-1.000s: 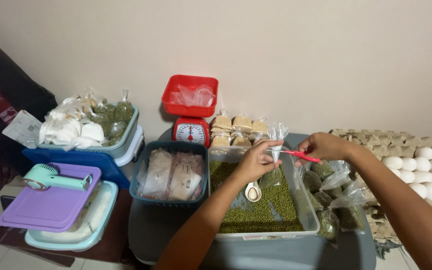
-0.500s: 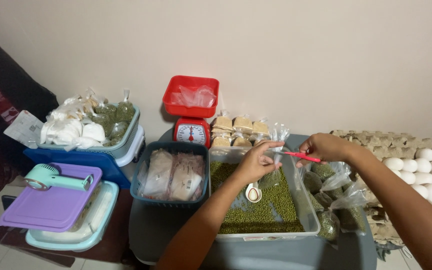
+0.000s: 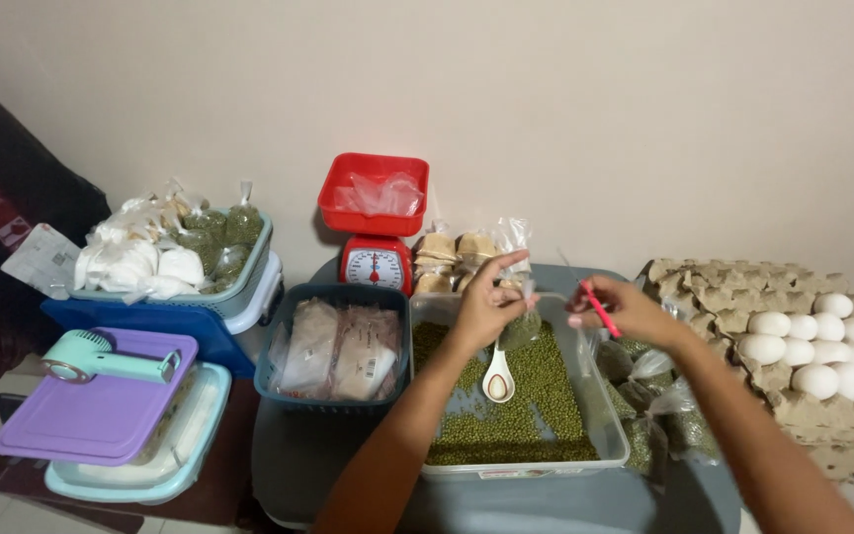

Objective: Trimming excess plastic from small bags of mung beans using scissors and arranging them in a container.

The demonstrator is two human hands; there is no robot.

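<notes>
Grey table [image 3: 348,465]: I log it as the base of everything central; tubs and loose bags sit on it.
Egg trays [image 3: 724,287]: stacked cardboard at my far right; white eggs [image 3: 812,346] in rows on top.
Clear tub [image 3: 605,435]: in front of me, floored with green beans [image 3: 536,376]; a white spoon [image 3: 497,378] lies on the beans, just below my left hand.
Teal basket [image 3: 333,292]: left of the clear tub, touching it; holds flat clear packets of pale goods.
Pale bin [image 3: 249,272]: far left, on a blue box; heaped with white and green tied bags.
Purple lid [image 3: 91,415]: lower left, on a light-blue container; a mint handheld fan [image 3: 101,361] rests on it.
Red scale [image 3: 376,222]: behind the basket, clear bags in its pan; tan packets [image 3: 447,255] beside it.
Filled bags [image 3: 654,415]: right of the tub, under my right forearm.
Left hand [image 3: 486,302]: over the tub's back edge; thumb and forefinger pinched on the neck of the small bean bag [image 3: 520,321], other fingers spread upward.
Small bean bag: hangs from my left fingers above the beans; well left of my right hand, not touching it.
Right hand [image 3: 620,311]: closed around the red-handled scissors [image 3: 597,307]; over the tub's right rim; I cannot tell if the blades are open.
</notes>
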